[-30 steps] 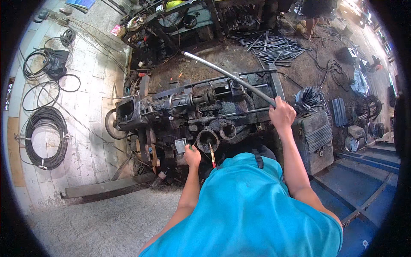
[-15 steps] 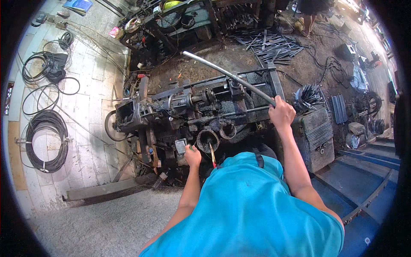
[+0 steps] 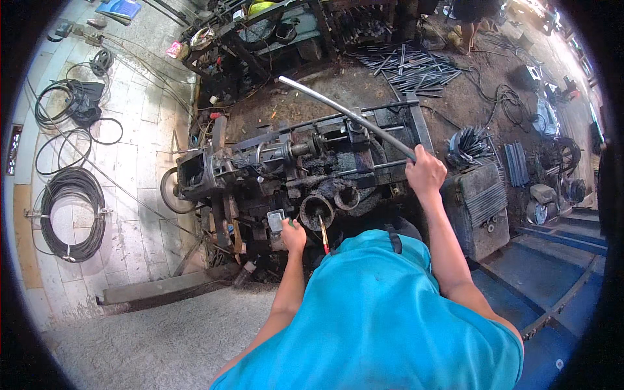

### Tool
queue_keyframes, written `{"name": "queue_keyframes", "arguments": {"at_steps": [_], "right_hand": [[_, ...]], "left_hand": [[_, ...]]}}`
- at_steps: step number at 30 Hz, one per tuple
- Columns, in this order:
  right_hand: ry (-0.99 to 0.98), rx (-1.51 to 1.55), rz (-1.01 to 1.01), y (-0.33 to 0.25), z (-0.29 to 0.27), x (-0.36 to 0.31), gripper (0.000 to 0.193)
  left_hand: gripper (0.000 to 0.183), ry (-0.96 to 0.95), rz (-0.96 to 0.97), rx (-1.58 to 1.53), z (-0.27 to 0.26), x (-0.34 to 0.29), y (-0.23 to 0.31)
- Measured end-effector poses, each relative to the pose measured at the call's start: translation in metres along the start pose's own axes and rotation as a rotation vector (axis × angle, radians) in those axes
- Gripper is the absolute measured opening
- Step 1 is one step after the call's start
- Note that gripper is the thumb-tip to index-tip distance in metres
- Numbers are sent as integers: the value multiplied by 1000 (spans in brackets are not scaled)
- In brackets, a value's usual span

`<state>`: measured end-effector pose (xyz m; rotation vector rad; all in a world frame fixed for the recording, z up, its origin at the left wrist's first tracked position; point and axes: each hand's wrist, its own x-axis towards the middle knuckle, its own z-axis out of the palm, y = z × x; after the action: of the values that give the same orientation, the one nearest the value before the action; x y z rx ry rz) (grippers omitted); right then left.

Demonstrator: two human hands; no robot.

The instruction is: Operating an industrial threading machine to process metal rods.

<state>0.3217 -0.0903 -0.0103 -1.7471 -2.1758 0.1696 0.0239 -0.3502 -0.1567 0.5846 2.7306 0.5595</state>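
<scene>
The right hand (image 3: 426, 174) is closed round the near end of a metal bar (image 3: 351, 117), by the near right corner of the machine (image 3: 299, 149); the bar slants past its far edge. The left hand (image 3: 294, 238) curls beside a pale box (image 3: 275, 220) along the near edge; whether it grips, I cannot tell. The step seems to be steadying the bar; shifting it calls for a firm right-hand grip and clearance.

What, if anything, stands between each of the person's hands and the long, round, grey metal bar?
Nothing visible separates the right hand from the long, round, grey metal bar: it grips the bar's lower-right end. Between the left hand and the bar, the picture shows part of the dark, grimy metal machine.
</scene>
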Motion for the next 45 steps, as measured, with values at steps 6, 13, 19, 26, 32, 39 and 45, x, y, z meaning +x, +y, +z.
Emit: {"name": "queue_keyframes", "arguments": {"at_steps": [6, 13, 19, 26, 32, 39, 45], "right_hand": [[46, 32, -28, 7, 4, 4, 23], [64, 26, -38, 4, 1, 7, 22], [29, 4, -24, -2, 2, 0, 24], [34, 17, -14, 4, 5, 0, 24], [40, 17, -53, 8, 6, 5, 23], [54, 12, -54, -1, 3, 2, 24], [54, 5, -32, 1, 8, -2, 24]], "left_hand": [[36, 3, 18, 6, 4, 2, -6], [34, 13, 14, 2, 0, -1, 1], [33, 15, -24, -6, -2, -2, 4], [37, 3, 17, 7, -1, -1, -1], [34, 4, -35, 38, -4, -4, 6], [35, -1, -39, 4, 0, -1, 2], [37, -12, -44, 2, -3, -3, 5]]}}
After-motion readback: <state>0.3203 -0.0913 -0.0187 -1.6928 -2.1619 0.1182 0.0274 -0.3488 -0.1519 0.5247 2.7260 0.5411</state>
